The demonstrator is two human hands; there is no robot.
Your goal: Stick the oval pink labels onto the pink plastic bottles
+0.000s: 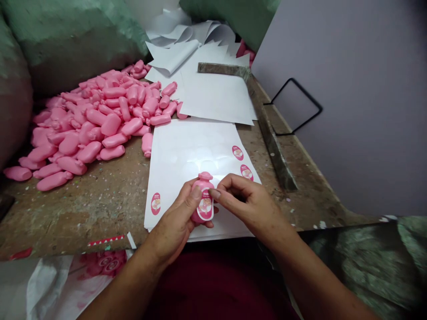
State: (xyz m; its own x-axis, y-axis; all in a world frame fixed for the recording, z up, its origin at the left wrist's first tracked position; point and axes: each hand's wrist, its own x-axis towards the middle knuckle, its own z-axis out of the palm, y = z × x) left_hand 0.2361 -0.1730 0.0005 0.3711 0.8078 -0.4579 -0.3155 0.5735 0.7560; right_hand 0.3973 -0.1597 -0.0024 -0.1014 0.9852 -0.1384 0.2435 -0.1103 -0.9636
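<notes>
My left hand (175, 220) grips a small pink plastic bottle (204, 178) upright, thumb at its front and fingers behind. An oval pink label sticker (205, 206) with a white border and "BABY" lettering lies over the bottle's front. At the sticker's upper right edge, my right hand (258, 200) pinches with thumb and forefinger; its other fingers are curled. Beneath both hands is a stack of white label sheets (176, 146). On the top sheet are a few oval stickers, one at the left (155, 203) and two at the right (238, 153).
Many pink bottles (110, 124) are heaped on the worn table (96, 200) at the left. Loose white sheets (213, 95) lie behind. A metal angle bar (271, 146) runs along the right side. Below the front edge, a white bag (50, 284) holds labelled bottles (110, 264). Green sacks (80, 40) stand behind.
</notes>
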